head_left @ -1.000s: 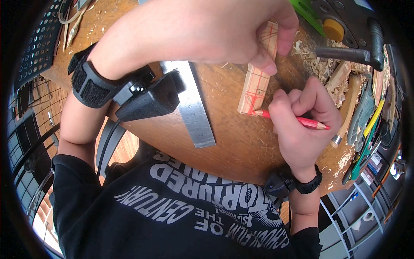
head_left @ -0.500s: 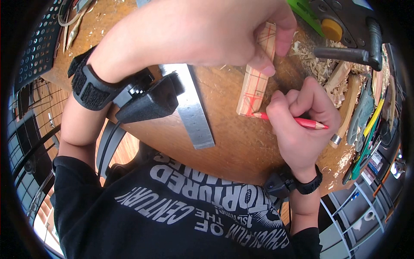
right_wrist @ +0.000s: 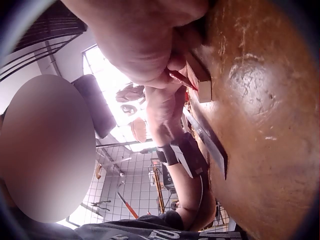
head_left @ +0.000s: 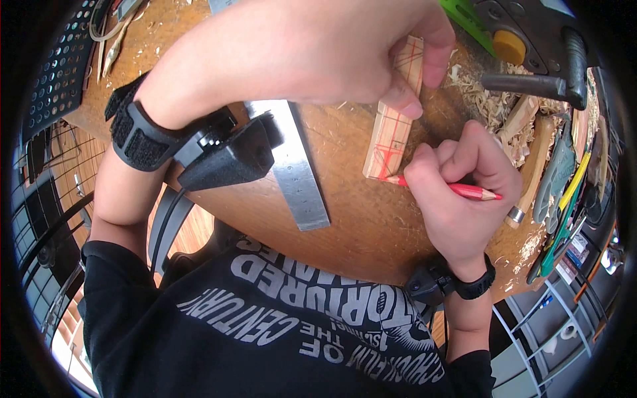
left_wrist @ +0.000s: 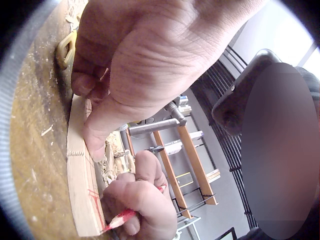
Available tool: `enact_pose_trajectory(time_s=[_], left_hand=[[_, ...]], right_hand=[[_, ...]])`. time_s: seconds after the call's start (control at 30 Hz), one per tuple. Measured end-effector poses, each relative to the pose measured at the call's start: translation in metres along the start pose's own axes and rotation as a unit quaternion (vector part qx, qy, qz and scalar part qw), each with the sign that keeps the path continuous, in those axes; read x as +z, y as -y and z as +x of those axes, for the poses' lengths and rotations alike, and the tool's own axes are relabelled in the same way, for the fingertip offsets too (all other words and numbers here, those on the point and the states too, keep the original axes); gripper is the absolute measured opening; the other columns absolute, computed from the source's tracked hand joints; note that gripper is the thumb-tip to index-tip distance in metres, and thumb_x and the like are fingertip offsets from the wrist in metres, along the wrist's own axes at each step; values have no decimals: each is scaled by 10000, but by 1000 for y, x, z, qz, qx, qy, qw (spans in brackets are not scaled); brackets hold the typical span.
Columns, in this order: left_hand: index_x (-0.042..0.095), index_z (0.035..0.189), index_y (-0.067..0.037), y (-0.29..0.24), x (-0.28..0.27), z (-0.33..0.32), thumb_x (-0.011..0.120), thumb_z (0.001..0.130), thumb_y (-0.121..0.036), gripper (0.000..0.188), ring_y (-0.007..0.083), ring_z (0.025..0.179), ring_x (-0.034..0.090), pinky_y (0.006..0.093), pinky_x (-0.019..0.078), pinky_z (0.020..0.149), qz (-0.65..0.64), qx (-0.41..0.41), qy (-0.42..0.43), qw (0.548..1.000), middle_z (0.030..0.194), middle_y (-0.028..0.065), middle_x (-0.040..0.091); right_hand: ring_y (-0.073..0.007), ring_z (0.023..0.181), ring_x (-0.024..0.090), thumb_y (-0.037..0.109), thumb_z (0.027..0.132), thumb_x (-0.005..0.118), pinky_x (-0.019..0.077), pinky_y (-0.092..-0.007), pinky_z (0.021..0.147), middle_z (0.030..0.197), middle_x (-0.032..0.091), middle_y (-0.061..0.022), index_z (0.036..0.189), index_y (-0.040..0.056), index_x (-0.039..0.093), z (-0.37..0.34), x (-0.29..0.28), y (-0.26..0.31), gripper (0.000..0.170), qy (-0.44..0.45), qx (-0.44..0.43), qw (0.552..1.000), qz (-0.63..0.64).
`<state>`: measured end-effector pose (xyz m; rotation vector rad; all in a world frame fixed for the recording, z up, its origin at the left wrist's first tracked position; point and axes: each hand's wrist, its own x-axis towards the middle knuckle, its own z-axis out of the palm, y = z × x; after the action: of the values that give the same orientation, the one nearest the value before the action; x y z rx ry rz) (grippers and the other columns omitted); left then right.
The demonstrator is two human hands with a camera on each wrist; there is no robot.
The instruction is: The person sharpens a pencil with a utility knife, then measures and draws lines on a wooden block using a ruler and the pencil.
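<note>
A narrow wooden block (head_left: 387,146) with red and dark drawn lines lies on the wooden table. My left hand (head_left: 371,56) grips its far part, thumb on the top face and fingers over the other side. In my right hand (head_left: 464,196) a red pencil (head_left: 476,192) is pinched between thumb and fingers, its sharpened tip at the near end of the block. The left wrist view shows the pencil (left_wrist: 124,217) meeting the block's (left_wrist: 79,175) end corner, beside red marks. From the right wrist, the block (right_wrist: 204,91) appears end-on beneath both hands.
A steel ruler (head_left: 302,189) lies left of the block, partly under the left forearm. Wood shavings (head_left: 488,93), a metal clamp-like tool (head_left: 531,85) and several hand tools (head_left: 564,179) crowd the right side. A black perforated panel (head_left: 60,66) stands at far left.
The right hand and pencil have shifted slightly left, the tip moving along the block's near end. The block and left hand have shifted very slightly; both grips stay the same.
</note>
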<state>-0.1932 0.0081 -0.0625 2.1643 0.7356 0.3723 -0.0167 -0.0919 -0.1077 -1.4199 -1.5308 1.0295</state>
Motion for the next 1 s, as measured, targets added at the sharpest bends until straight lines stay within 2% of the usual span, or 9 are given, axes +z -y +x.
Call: enact_pose_trajectory(time_s=[0.2,0.27,0.3,0.37,0.57,0.67,1.0], left_hand=[[635,944,-5,2,2,0,704,711,15,244,246,763,583,327,477,652,31,-6,-8,999,868,127,577],[635,948,-8,16,1,1,709,711,10,249,245,769,582,326,477,657,-94,66,-16,993,875,125,575],[635,948,-8,16,2,-2,709,711,10,249,245,769,582,326,477,657,-94,65,-16,993,875,125,575],[635,953,-10,-5,2,-1,715,712,4,254,242,773,580,326,477,659,34,-15,-2,999,878,123,572],[636,956,-11,-6,2,0,717,713,1,257,241,767,578,327,475,656,23,-32,0,999,873,122,571],[636,957,-9,-5,2,0,718,711,-1,259,241,763,575,328,475,655,36,-8,-5,999,868,122,568],[631,958,-4,-7,0,1,717,714,-3,258,244,770,575,327,477,654,41,-15,-2,999,879,126,564]], right_hand=[[-2,500,348,-165,744,566,288,-184,479,563,336,63,623,86,316,0,0,1,375,3,-4,1000,-22],[-2,499,349,-165,743,567,291,-184,479,563,337,62,622,86,317,0,0,1,374,0,2,1000,-15],[-2,500,348,-164,744,566,290,-184,479,561,337,62,621,86,315,0,0,0,375,4,-3,1000,-15],[-1,500,348,-164,746,566,289,-185,479,560,338,62,621,87,314,0,-1,-1,376,9,-7,1000,-16],[2,500,343,-158,749,571,275,-182,476,550,347,63,620,90,310,0,0,2,382,-1,5,1000,-13],[3,497,342,-155,749,574,273,-181,475,549,346,64,619,90,312,0,0,2,382,14,-2,1000,-24],[2,501,341,-152,744,579,272,-181,478,553,342,67,616,90,317,1,1,3,379,5,5,1000,-13]])
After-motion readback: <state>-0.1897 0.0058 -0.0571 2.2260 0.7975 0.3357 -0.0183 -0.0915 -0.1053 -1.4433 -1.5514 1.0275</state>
